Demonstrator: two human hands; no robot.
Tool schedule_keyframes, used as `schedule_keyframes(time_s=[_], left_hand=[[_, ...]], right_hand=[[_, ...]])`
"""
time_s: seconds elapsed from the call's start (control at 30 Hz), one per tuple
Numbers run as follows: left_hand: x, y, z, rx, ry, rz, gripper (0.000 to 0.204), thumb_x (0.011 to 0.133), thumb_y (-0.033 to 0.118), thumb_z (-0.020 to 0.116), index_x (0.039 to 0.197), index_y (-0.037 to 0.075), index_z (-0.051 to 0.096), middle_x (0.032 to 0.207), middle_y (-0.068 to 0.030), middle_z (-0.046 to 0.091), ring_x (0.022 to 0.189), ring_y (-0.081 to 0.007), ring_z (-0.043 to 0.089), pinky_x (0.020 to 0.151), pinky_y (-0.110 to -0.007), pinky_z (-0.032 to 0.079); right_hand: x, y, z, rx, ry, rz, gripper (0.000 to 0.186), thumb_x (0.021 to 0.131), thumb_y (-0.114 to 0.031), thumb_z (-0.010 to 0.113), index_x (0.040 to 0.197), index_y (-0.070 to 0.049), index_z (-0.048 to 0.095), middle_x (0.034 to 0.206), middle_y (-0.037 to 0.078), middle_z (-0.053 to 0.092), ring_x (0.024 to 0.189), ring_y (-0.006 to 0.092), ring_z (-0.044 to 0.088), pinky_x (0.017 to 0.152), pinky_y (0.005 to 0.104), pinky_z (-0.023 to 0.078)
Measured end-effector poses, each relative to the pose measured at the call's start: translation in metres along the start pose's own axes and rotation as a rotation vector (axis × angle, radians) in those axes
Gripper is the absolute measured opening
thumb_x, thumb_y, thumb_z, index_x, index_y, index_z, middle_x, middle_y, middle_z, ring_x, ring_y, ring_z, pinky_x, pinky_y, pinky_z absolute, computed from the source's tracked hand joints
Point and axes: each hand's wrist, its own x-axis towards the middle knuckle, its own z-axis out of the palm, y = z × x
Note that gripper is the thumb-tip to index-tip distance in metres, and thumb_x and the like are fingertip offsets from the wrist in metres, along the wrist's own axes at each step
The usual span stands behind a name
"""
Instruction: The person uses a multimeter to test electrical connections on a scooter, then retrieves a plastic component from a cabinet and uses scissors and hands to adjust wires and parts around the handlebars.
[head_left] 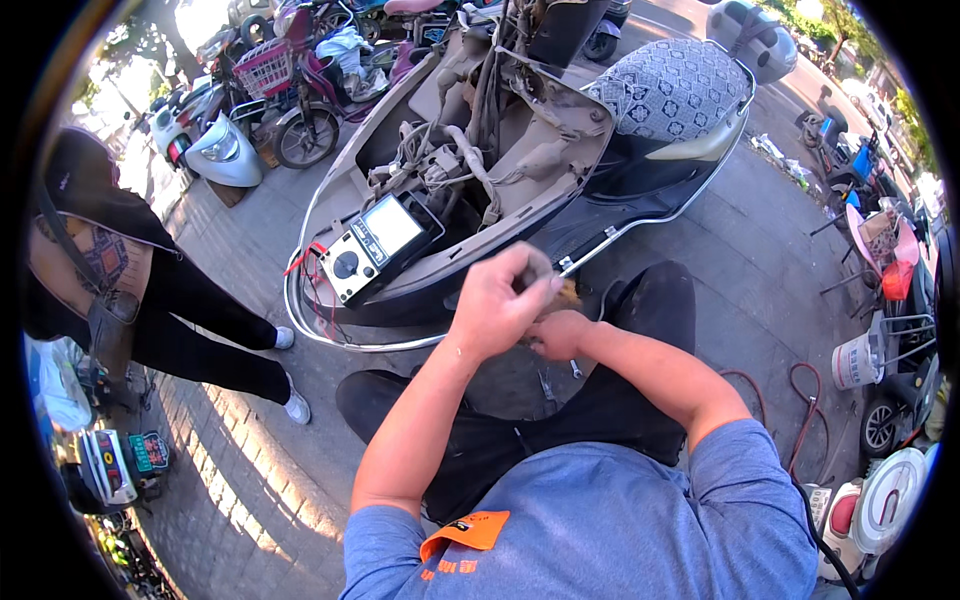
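My left hand (503, 302) is raised in front of my knees, its thumb and fingers curled together. Just below and to its right, my right hand (562, 334) is also closed, close against the left one. Whatever is between the fingers is hidden or too small to name. Beyond my hands lies a scooter (575, 215) with its covers off. Bundled wires (455, 165) and connectors spill out of its open body. A multimeter (372, 245) with a lit white screen and a round dial leans on the scooter's edge, red leads (305, 258) beside it.
To the left stands a person (190, 300) in dark clothes and white shoes. Small metal tools (547, 387) lie on the paving between my legs. At right are a red hose (815, 410), a white bucket (857, 362) and a pink chair (870, 245). Parked scooters (222, 152) line the back.
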Motion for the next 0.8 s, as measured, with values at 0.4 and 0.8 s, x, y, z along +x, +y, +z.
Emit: schedule_keyframes(time_s=[0.4,0.8], left_hand=[[0.154,0.004,0.050,0.762,0.644,0.320,0.039,0.090,0.029,0.081,0.099,-0.004,0.062,0.102,-0.0212,0.061,0.095,-0.0422,0.061,0.082,-0.050,0.050],[0.156,0.004,0.048,0.646,0.599,0.351,0.030,0.093,0.022,0.079,0.094,-0.002,0.061,0.095,-0.0199,0.059,0.083,-0.0437,0.063,0.072,-0.051,0.051]], right_hand=[[0.049,0.064,0.018,0.090,-0.214,0.017,0.041,0.101,-0.039,0.059,0.126,-0.010,0.073,0.115,0.020,0.078,0.111,0.0419,0.074,0.096,0.0551,0.057],[0.062,0.065,0.028,0.203,-0.268,-0.050,0.049,0.104,-0.046,0.061,0.136,-0.010,0.068,0.125,0.020,0.076,0.119,0.0413,0.071,0.103,0.0532,0.055]])
